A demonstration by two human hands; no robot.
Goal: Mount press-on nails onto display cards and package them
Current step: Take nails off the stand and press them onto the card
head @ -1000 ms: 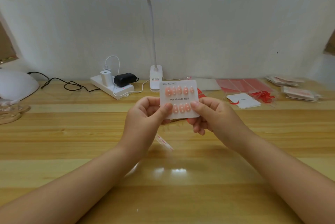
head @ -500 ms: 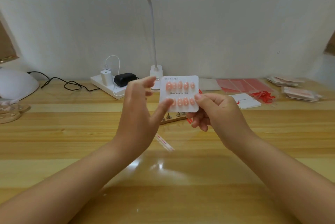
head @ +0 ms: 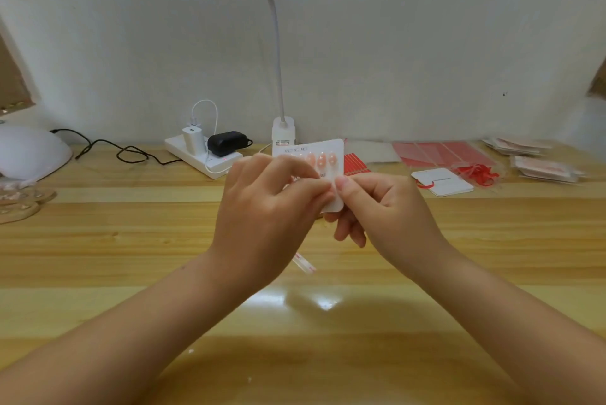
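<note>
I hold a white display card (head: 331, 150) upright above the wooden table (head: 131, 240). Pink press-on nails (head: 321, 160) show in its top row; the lower row is hidden. My right hand (head: 377, 204) pinches the card's right edge, thumb on the front. My left hand (head: 269, 208) covers the card's left and lower part, with curled fingers reaching across its front to the right-hand thumb. Whether the left fingertips pinch the card or a nail is hidden.
A desk lamp (head: 283, 132) stands behind the card, a power strip (head: 203, 158) with chargers to its left. At the back right lie red strips (head: 439, 154), a white tag (head: 442, 181), red ribbon (head: 475, 172) and packed bags (head: 544, 168). A small strip (head: 303, 263) lies under my hands.
My left hand let go, opened beside the card, then came back across its front. The card rose and has dropped again slightly, still held by my right hand.
</note>
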